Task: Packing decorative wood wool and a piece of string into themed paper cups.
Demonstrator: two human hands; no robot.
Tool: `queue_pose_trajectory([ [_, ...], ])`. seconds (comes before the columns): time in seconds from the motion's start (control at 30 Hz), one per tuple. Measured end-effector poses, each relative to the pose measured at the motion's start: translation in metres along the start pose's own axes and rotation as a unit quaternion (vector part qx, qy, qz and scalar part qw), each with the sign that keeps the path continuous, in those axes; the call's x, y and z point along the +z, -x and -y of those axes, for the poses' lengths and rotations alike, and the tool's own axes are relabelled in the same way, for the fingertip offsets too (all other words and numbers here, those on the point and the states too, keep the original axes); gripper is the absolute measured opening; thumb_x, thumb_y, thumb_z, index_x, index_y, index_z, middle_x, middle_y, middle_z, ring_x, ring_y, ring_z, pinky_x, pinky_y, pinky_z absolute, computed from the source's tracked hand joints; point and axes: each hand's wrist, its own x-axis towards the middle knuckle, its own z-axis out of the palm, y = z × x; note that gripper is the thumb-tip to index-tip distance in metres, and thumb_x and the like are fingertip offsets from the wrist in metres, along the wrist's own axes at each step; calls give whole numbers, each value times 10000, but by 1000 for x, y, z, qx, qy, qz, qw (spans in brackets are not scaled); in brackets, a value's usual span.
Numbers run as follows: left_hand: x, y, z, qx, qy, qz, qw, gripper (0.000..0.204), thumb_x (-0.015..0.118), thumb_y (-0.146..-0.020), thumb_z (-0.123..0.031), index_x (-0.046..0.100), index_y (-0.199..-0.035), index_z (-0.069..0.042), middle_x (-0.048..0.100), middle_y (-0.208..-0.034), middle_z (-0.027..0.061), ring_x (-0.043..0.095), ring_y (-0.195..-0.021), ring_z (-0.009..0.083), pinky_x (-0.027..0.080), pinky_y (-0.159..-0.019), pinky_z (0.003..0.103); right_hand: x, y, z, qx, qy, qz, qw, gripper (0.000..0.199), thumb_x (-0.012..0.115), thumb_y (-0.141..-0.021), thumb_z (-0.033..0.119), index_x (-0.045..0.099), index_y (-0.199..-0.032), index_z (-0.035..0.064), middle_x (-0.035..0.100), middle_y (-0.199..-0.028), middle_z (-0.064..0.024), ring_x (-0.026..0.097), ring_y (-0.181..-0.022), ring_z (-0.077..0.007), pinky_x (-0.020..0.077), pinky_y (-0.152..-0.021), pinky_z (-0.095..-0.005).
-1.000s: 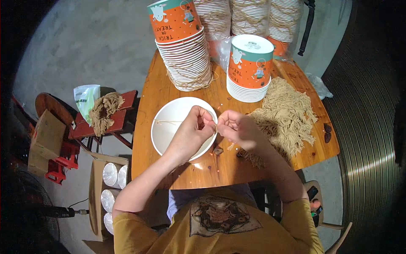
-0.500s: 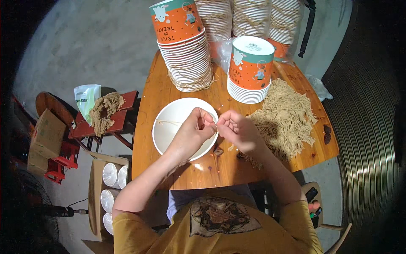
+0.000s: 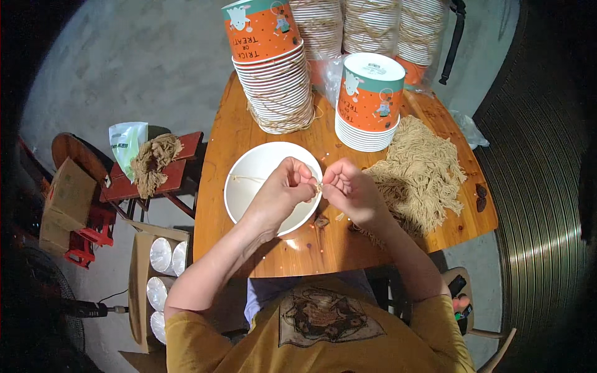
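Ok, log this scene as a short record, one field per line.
Left hand: over the white paper bucket, fingertips pinched on thin tan cord
Right hand: fingers curled at the bucket's right rim, exact grip unclear
Bucket: mouth up on the wooden table, cord showing across its inside
Right side: loose pile of tan cords
Behind: upside-down orange-and-green buckets in a taller left stack and a shorter right stack
Left, off the table: red stool bearing a tan bundle

Both forearms [image 3: 211, 273] angled inward, left fingers [image 3: 298, 169] pinched, right fingers [image 3: 340, 171] curled close beside
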Motion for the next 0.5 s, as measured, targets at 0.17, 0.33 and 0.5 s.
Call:
queue_pose_trajectory([
  [0.17,-1,3,-1,-1,1,2,1000,221,569,-755,37,459,-928,-47,534,-845,30,499,-748,93,420,-696,219,4,3,20,-12,21,-22,999,141,575,-831,-21,496,-925,47,460,-717,50,436,-627,-18,370,-570,-179],
  [0.33,-5,2,1,-15,44,16,999,207,588,-783,49,479,-924,-55,558,-870,31,525,-786,103,443,-740,229,2,4,8,-78,116,-24,990,160,607,-781,-52,516,-867,45,449,-686,51,394,-596,-28,352,-555,-198],
  [0.5,-6,3,1,-17,47,18,999,189,597,-803,34,489,-931,-55,559,-871,29,532,-792,100,447,-746,223,5,4,14,-104,136,-44,984,176,620,-759,-59,517,-850,51,464,-675,33,396,-589,-55,357,-557,-214],
])
